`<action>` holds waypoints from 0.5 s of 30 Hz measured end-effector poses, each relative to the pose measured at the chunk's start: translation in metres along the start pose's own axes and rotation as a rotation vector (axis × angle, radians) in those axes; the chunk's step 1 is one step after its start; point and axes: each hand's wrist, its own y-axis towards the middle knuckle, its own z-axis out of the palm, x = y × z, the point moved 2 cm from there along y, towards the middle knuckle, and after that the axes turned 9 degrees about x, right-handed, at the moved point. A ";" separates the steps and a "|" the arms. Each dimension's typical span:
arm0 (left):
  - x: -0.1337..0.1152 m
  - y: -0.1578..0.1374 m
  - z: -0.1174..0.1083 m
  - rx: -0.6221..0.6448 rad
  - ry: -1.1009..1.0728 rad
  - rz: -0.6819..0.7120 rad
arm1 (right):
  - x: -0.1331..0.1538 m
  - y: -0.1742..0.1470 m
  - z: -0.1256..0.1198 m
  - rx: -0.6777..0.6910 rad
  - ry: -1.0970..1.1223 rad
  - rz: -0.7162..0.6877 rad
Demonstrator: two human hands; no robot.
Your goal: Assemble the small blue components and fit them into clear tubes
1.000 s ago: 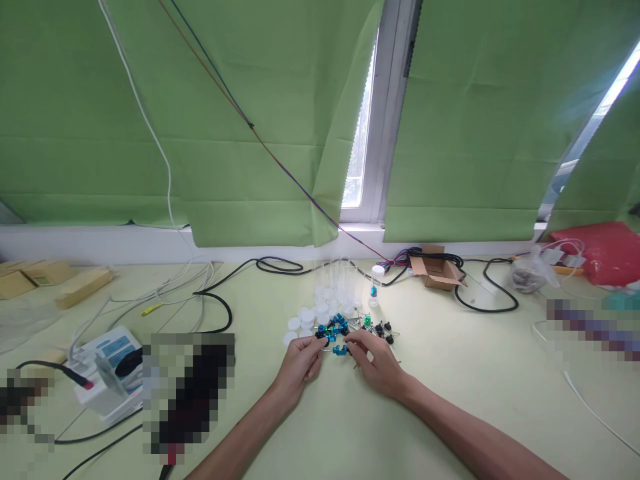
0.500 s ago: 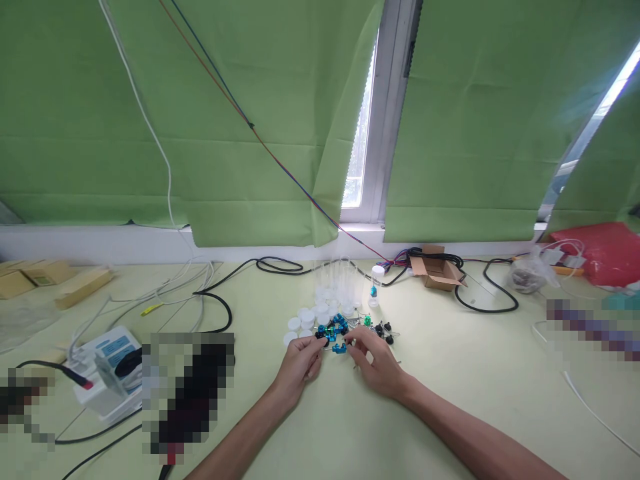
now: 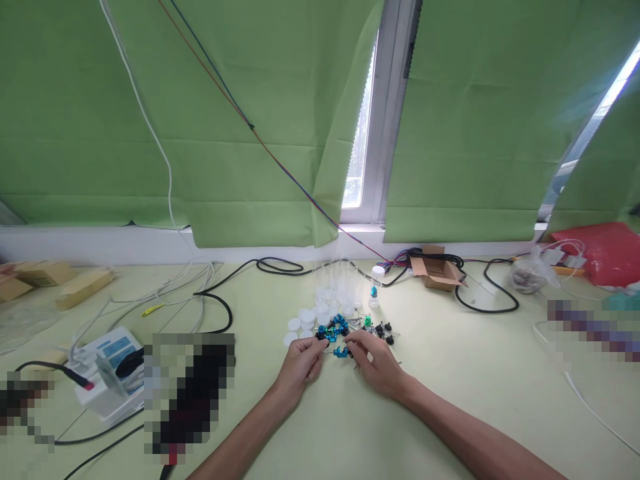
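My left hand (image 3: 303,358) is closed in a pinch, and a thin pale rod shows at its fingertips. Facing it, my right hand (image 3: 375,358) pinches the right end of a small blue part (image 3: 341,352); its fingers cover that end. The rod's tip lies near the blue part, but I cannot tell whether they join. Just beyond the fingers is a cluster of blue parts (image 3: 334,329) with black bits. Behind my right hand lie a green piece (image 3: 368,321), small black pieces (image 3: 388,331) and thin metal pins.
White round caps (image 3: 307,319) lie behind my left hand, with clear tubes (image 3: 343,283) standing beyond. One capped tube (image 3: 374,291) holds a blue piece. An opened cardboard box (image 3: 438,270) is farther back. Cables and a white power strip (image 3: 107,370) occupy the left side.
The small blue part has shifted slightly toward me and tilted between my hands. Both hands stay almost in place.
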 end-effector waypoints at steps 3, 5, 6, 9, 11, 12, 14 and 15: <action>0.002 0.000 -0.002 -0.009 -0.016 0.004 | 0.002 0.000 -0.001 -0.008 0.011 -0.027; 0.002 0.001 -0.002 -0.011 -0.018 0.009 | 0.003 0.001 -0.002 -0.005 0.024 -0.037; 0.003 0.001 -0.002 -0.015 -0.021 0.010 | 0.003 0.000 -0.002 -0.002 0.030 -0.041; 0.002 0.001 -0.002 -0.023 -0.049 0.010 | 0.002 0.000 -0.001 0.004 0.042 -0.055; 0.001 0.001 -0.001 -0.028 -0.068 0.009 | 0.001 -0.001 -0.001 0.009 0.041 -0.062; 0.000 0.001 0.000 -0.030 -0.070 0.010 | 0.001 -0.001 -0.001 0.011 0.039 -0.062; -0.001 0.000 0.001 -0.030 -0.062 0.008 | 0.000 -0.002 0.000 0.017 0.033 -0.058; -0.001 -0.001 0.001 -0.027 -0.054 0.006 | -0.001 -0.002 0.000 0.016 0.029 -0.054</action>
